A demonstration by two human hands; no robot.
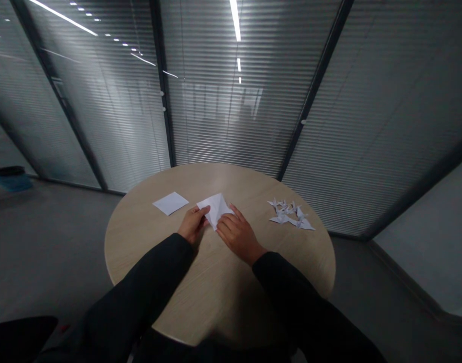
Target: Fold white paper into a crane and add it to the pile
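A white sheet of paper (216, 205) with creases across it is held up between my two hands, above the middle of the round table. My left hand (194, 222) pinches its left corner, thumb on top. Over the lower right part lies my right hand (237, 233), its fingers bent and gripping the sheet's right side; part of the paper is hidden beneath them. To the left, a stack or single piece of flat white paper (171, 203) rests on the table. Several folded white paper cranes (291, 214) lie in a cluster at the right.
The round wooden table (140, 247) stands close to a glass wall with blinds (231, 126) and dark frames. A blue bin (12, 179) with a dark rim is on the floor at far left. A dark rounded object (21, 333) shows at lower left.
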